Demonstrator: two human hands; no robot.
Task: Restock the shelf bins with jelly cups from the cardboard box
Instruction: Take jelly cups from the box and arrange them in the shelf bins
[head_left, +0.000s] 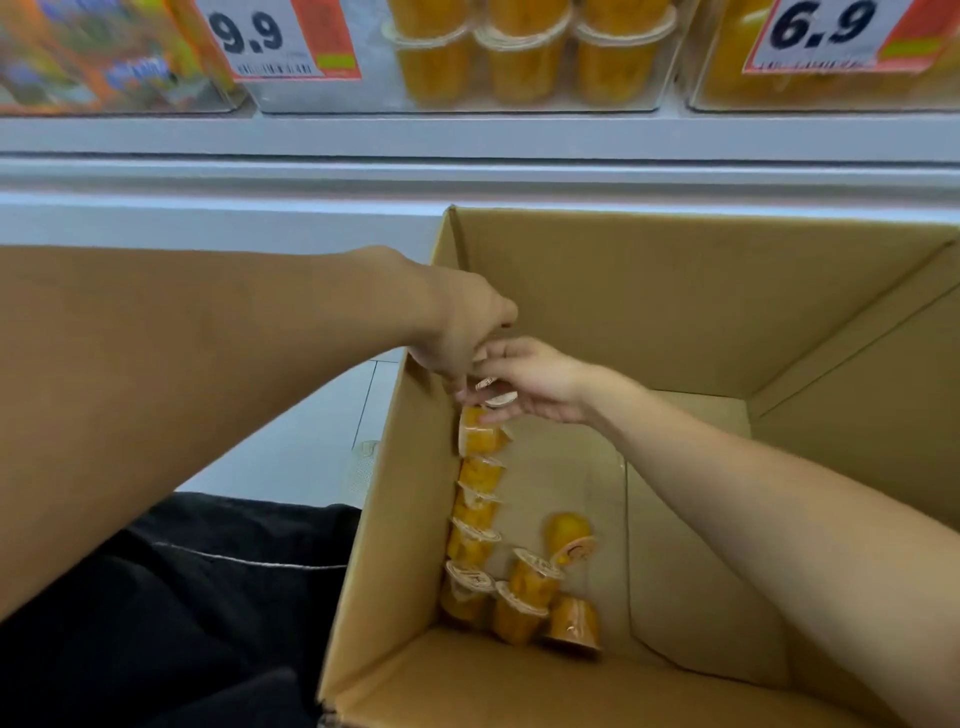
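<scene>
An open cardboard box (675, 291) fills the right half of the view. Several orange jelly cups (475, 499) lie in a row along its left wall, with more loose cups (535, 587) near the front. My left hand (457, 332) and my right hand (535, 379) meet inside the box over the far end of the row. Their fingers close on the white lids of the top jelly cups (480, 434). Above, a clear shelf bin (467, 101) holds stacked jelly cups (519, 57).
A 9.9 price tag (280, 39) and a 6.9 price tag (826, 34) hang on the bins. A second clear bin (831, 98) stands at the right, a bin of colourful packs (104, 57) at the left. A dark trouser leg (182, 597) lies beside the box.
</scene>
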